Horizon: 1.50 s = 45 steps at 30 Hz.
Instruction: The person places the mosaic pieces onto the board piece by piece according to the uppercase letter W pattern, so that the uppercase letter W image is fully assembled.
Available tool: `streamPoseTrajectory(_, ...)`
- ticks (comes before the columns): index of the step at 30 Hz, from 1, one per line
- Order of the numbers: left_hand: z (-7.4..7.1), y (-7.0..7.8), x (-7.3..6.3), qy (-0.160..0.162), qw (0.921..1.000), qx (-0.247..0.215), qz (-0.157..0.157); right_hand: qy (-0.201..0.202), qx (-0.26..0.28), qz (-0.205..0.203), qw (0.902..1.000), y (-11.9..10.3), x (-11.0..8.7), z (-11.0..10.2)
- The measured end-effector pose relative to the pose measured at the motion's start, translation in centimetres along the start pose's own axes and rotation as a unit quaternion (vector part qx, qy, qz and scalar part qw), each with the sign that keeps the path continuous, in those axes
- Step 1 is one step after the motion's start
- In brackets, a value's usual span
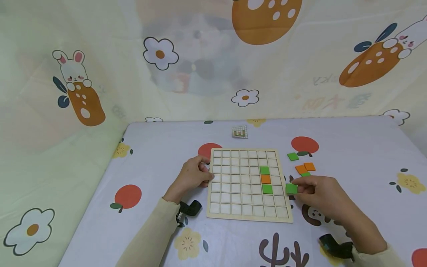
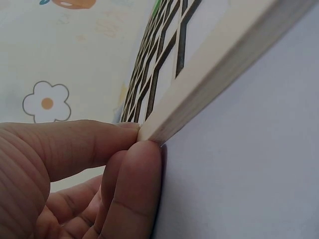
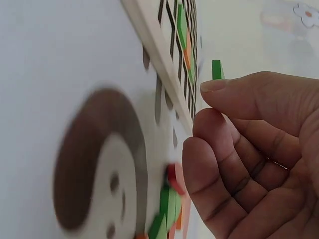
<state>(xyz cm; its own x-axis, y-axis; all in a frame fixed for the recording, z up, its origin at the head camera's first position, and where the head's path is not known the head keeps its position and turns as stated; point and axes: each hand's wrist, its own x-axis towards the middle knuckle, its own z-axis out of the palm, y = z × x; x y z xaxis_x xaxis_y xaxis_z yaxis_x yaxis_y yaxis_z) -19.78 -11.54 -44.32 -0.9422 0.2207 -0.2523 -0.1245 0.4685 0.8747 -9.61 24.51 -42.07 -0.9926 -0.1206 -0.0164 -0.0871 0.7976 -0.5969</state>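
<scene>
I see left hand (image 1: 192,172) pinching left edge of grid board (image 1: 235,190), right hand (image 1: 321,193) pinching green tile (image 1: 291,189) near board's right edge.

On the printed backdrop cloth (image 1: 200,109) in front of me I see faint lettering but can read none of it for certain: a short string of Latin letters (image 1: 321,80), seemingly mirrored and with a k and a y, stands above a row of larger pale characters (image 1: 337,102). From my left wrist, the cloth's pale marks (image 2: 112,20) are also too faint to read.
</scene>
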Motion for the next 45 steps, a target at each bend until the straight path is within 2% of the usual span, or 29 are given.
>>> streamPoseTrajectory(15, 0.0, 0.1, 0.0, 0.000, 1.0000, 0.001, -0.003, -0.057, 0.036, -0.017, 0.9976, -3.0, 0.8, 2.3)
streamPoseTrajectory(21, -0.1, 0.1, 0.0, -0.003, 1.0000, -0.002, 0.002, -0.062, 0.044, -0.037, 0.9964, -3.9, 1.0, 2.9)
streamPoseTrajectory(28, -0.1, 0.0, 0.1, -0.005, 1.0000, -0.002, 0.008, -0.063, 0.041, -0.027, 0.9968, -4.9, 1.3, 3.7)
streamPoseTrajectory(35, 0.0, -0.2, 0.2, -0.005, 0.9999, -0.004, 0.009, -0.066, 0.047, -0.047, 0.9956, -5.0, 1.4, 4.1)
streamPoseTrajectory(45, -0.1, -0.2, 0.2, -0.006, 0.9998, -0.009, 0.015, -0.074, 0.061, -0.047, 0.9942, -5.1, 1.4, 4.2)
